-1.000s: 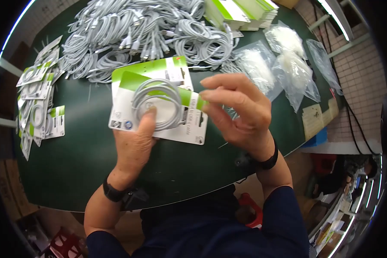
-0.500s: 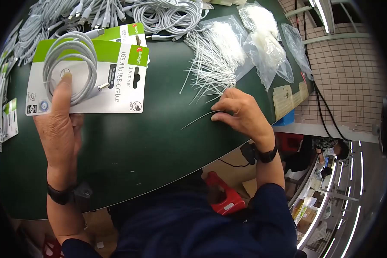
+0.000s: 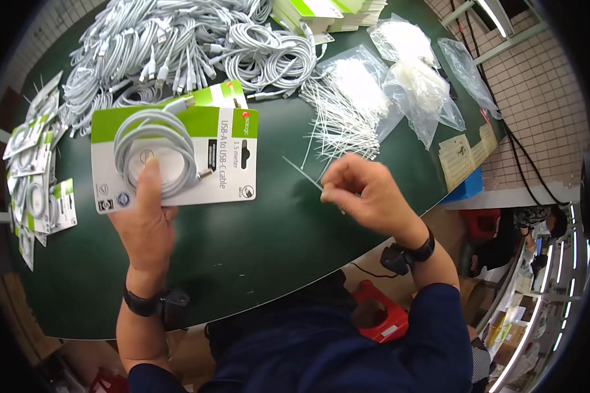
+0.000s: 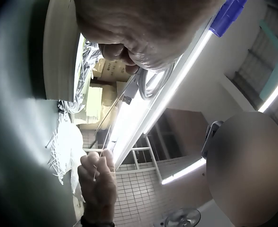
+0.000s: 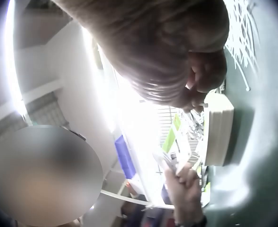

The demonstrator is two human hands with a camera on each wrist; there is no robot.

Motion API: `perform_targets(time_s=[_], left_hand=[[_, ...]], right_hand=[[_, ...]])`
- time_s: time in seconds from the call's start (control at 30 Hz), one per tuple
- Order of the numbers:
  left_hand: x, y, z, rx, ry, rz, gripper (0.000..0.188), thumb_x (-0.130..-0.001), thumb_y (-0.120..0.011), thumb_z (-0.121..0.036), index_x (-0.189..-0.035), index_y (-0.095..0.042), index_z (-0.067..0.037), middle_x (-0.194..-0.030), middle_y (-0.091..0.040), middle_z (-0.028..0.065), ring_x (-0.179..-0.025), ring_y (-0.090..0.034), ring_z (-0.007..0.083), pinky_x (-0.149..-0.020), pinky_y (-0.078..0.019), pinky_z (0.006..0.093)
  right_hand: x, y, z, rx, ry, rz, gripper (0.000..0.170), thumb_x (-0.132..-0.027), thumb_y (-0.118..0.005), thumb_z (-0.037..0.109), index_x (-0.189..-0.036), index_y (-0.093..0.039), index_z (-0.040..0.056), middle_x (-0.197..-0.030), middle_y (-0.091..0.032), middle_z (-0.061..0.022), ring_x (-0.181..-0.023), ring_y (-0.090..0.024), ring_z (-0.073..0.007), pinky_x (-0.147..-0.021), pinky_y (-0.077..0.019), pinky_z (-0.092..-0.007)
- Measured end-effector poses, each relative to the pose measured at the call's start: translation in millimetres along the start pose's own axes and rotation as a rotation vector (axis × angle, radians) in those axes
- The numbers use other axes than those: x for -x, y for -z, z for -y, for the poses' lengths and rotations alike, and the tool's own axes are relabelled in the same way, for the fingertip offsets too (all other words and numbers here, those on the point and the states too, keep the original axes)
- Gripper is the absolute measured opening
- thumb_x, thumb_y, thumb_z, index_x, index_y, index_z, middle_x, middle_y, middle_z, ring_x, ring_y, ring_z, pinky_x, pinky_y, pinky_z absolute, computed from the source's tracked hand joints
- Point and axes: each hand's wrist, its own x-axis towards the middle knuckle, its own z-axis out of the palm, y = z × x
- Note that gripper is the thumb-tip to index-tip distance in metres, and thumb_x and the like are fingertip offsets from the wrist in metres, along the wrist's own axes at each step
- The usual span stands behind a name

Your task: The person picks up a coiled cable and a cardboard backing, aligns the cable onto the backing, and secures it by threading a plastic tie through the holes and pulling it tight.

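A printed USB cable card (image 3: 233, 180), white with a green band, is held in my left hand (image 3: 144, 229). The thumb presses inside a coiled light grey cable (image 3: 189, 157) lying on the card's face, and the other fingers are behind the card. One metal plug points right over the print. My right hand (image 3: 367, 196), to the right of the card, pinches a thin white cable tie (image 3: 301, 171) between thumb and fingertips; the tie slants up and left toward the card. The left wrist view also shows this right hand (image 4: 98, 182) with the tie.
Another green-and-white card (image 3: 223, 97) shows behind the held one. Loose cable ties (image 3: 344, 118) spill from a plastic bag, with more bags (image 3: 419, 85) beyond. A large heap of grey cables (image 3: 144, 52) and card stacks (image 3: 360, 16) lie at the back. Carded cables (image 3: 39, 190) are piled at left.
My right hand went from beside the card to the loose ties, took one, and has since come closer to the card with it. The left hand keeps its hold on the card and cable.
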Motion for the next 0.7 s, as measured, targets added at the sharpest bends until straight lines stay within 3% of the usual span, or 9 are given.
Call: perform_targets(time_s=[0.07,0.1,0.2,0.27,0.33,0.43,0.53,0.7], left_hand=[[5,2,-4,-0.041,-0.062,0.082,0.033,-0.1,-0.065,-0.006,-0.131,-0.058,0.0,-0.11,-0.068,0.0062,-0.071,-0.062,0.0079,-0.051,-0.0452,0.0208],[7,5,-2,-0.045,-0.075,0.095,0.033,-0.1,-0.065,-0.006,-0.131,-0.058,0.0,-0.11,-0.068,0.0062,-0.071,-0.062,0.0079,-0.051,-0.0452,0.0208],[6,20,16,-0.357,-0.444,0.056,0.025,-0.099,-0.063,-0.005,-0.123,-0.058,-0.001,-0.101,-0.067,0.0074,-0.068,-0.06,0.0089,-0.05,-0.0449,0.0217],[12,21,18,-0.321,-0.495,0.123,0.024,-0.095,-0.063,-0.003,-0.119,-0.06,0.0,-0.104,-0.068,0.0086,-0.08,-0.066,0.0145,-0.07,-0.0563,0.0292],[22,28,16,-0.432,-0.497,0.194,0.022,-0.095,-0.063,-0.003,-0.117,-0.06,0.001,-0.106,-0.069,0.01,-0.088,-0.067,0.0174,-0.085,-0.0575,0.0346],[26,25,11,-0.427,-0.505,0.295,0.026,-0.087,-0.071,0.005,-0.113,-0.072,0.002,-0.102,-0.074,0.0128,-0.086,-0.072,0.021,-0.079,-0.0589,0.0341],[18,23,-17,-0.782,-0.742,0.62,0.025,-0.08,-0.078,0.0,-0.105,-0.076,0.002,-0.085,-0.072,0.0118,-0.067,-0.068,0.021,-0.058,-0.0544,0.033],[19,-4,-35,-0.616,-0.911,0.756,0.023,-0.081,-0.081,-0.011,-0.099,-0.076,0.001,-0.073,-0.067,0.0098,-0.058,-0.062,0.0212,-0.049,-0.0459,0.0327]], right_hand=[[-15,8,9,-0.321,-0.041,-0.076,0.008,-0.097,-0.073,0.004,-0.104,-0.071,-0.0002,-0.089,-0.073,-0.0053,-0.071,-0.061,-0.0082,-0.063,-0.0501,-0.0252],[-21,11,12,-0.481,-0.059,-0.111,0.008,-0.099,-0.071,0.003,-0.107,-0.072,-0.0007,-0.091,-0.074,-0.0054,-0.07,-0.061,-0.0065,-0.063,-0.0496,-0.0239],[-36,10,6,-0.583,-0.026,-0.164,0.014,-0.1,-0.07,0.003,-0.112,-0.074,-0.0009,-0.092,-0.074,-0.0056,-0.072,-0.061,-0.0071,-0.064,-0.0493,-0.0224],[-53,14,6,-0.622,0.039,-0.198,0.016,-0.1,-0.07,0.002,-0.115,-0.075,-0.0009,-0.093,-0.074,-0.0057,-0.073,-0.062,-0.0075,-0.065,-0.0491,-0.0216],[-61,13,4,-0.661,0.085,-0.17,0.016,-0.1,-0.069,0.002,-0.115,-0.075,-0.0021,-0.093,-0.074,-0.0057,-0.077,-0.064,-0.0075,-0.068,-0.0508,-0.0216],[-67,11,13,-0.653,0.129,-0.16,0.016,-0.1,-0.07,0.002,-0.115,-0.076,-0.0027,-0.094,-0.074,-0.0056,-0.081,-0.066,-0.0078,-0.071,-0.0524,-0.0222],[-81,11,22,-0.602,0.191,-0.155,0.017,-0.099,-0.071,0.001,-0.115,-0.076,-0.0027,-0.095,-0.074,-0.0052,-0.086,-0.067,-0.0085,-0.074,-0.0538,-0.0233],[-99,12,27,-0.335,0.482,-0.082,0.022,-0.09,-0.076,-0.005,-0.11,-0.079,0.0035,-0.097,-0.074,-0.0062,-0.088,-0.07,-0.0121,-0.077,-0.0557,-0.0256]])
